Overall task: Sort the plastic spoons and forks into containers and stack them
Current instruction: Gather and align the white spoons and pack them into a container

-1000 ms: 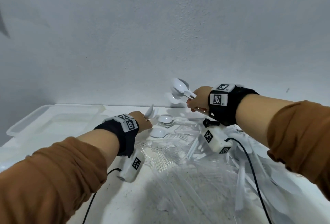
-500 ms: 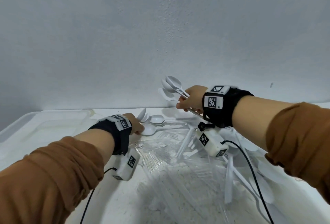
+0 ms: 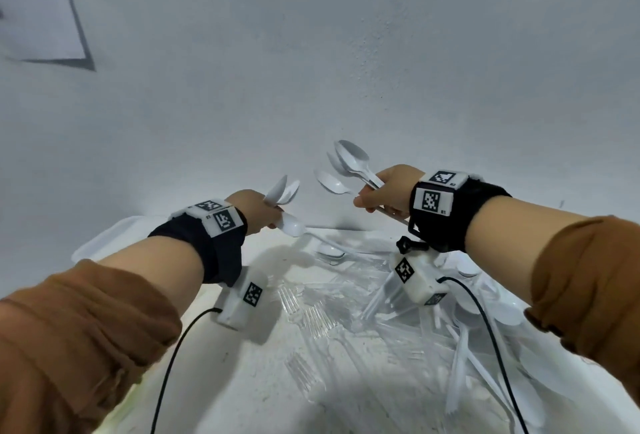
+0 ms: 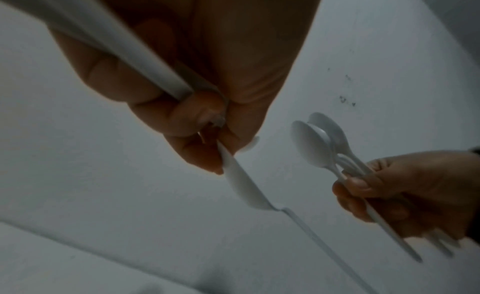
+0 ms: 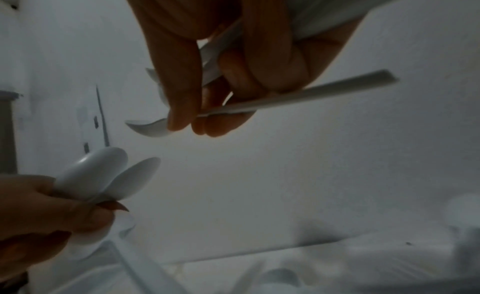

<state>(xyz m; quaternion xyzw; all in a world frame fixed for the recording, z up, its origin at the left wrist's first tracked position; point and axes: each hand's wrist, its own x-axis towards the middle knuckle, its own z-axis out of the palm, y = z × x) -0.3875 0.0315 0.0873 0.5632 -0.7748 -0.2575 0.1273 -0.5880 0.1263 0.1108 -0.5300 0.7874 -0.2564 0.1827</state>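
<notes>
My left hand [image 3: 256,212] is raised above the table and grips several white plastic spoons [image 3: 282,189], bowls fanning upward, and pinches another spoon [image 4: 244,187] by its bowl, its handle trailing down. My right hand [image 3: 384,193] holds a bundle of white spoons [image 3: 349,160] by their handles, bowls pointing up and left. The same bundle [image 4: 319,142] shows at right in the left wrist view. A pile of clear forks [image 3: 311,316] and white spoons [image 3: 485,357] lies on the white table [image 3: 249,392] below both hands.
A shallow clear plastic container [image 3: 104,243] sits at the table's far left edge against the pale wall [image 3: 311,70]. Black cables [image 3: 166,374] run from the wrist cameras across the table. A framed sheet [image 3: 38,7] hangs on the wall at upper left.
My left hand has lifted off the pile with another spoon pinched under the ones it held. My right hand rose slightly with its bundle. The view tilted upward.
</notes>
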